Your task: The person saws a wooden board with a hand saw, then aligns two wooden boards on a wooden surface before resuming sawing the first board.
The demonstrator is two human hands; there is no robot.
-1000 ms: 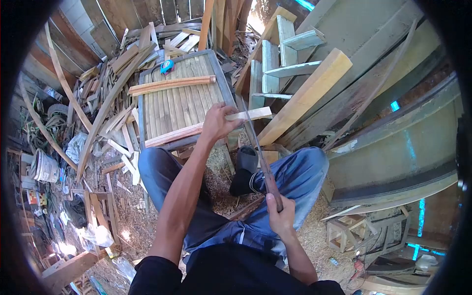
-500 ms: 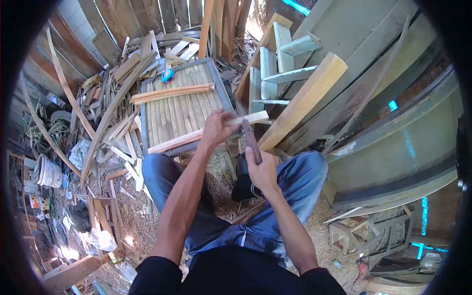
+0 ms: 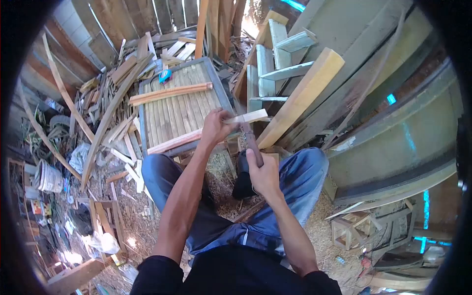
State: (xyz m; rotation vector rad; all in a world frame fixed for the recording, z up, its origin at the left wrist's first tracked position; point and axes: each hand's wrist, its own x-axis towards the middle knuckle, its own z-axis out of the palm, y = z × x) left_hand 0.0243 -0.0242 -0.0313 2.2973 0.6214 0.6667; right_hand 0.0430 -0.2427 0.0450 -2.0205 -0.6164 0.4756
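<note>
Pale wood strip [image 3: 172, 141] lay across near edge of slatted bench [image 3: 169, 110], left hand [image 3: 215, 127] clamped on it. Right hand [image 3: 264, 173] clenched knife [image 3: 251, 142] handle, blade at strip just beside left fingers. Blade slipping off grain would likely cut them.

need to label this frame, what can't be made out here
Head view only.
- Knife: blade thin and blurred against the wood strip; where it bites cannot be told.
- Left hand covers the strip's middle.
- Right hand hides the knife's handle end.
- Tape measure: too small to read.
</note>
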